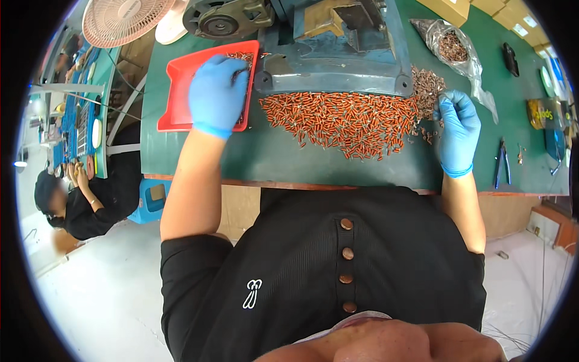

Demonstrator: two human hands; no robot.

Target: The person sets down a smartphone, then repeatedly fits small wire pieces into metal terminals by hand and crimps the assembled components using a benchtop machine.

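Green matting covers the workbench (338, 163) that fills the upper half of the frame, with a second bench and a seated person at the far left edge. Left of centre, the left hand (217, 93), in a blue glove, lies curled over the red tray (175, 96); whether its fingers pinch any of the small parts under them cannot be told, since the hand hides them. A careless sweep could likely tip the light tray or push it toward the bench edge. At centre, the heap of orange pieces (344, 120) spreads loosely below the blue-grey machine base (332, 66), so strays may roll off the front. Right of that, the right hand (456, 130) pinches fingertips together at the brownish pile (427, 90); what it grips is too small to see. Farther right lie a clear bag (455, 48) and pliers (502, 164).
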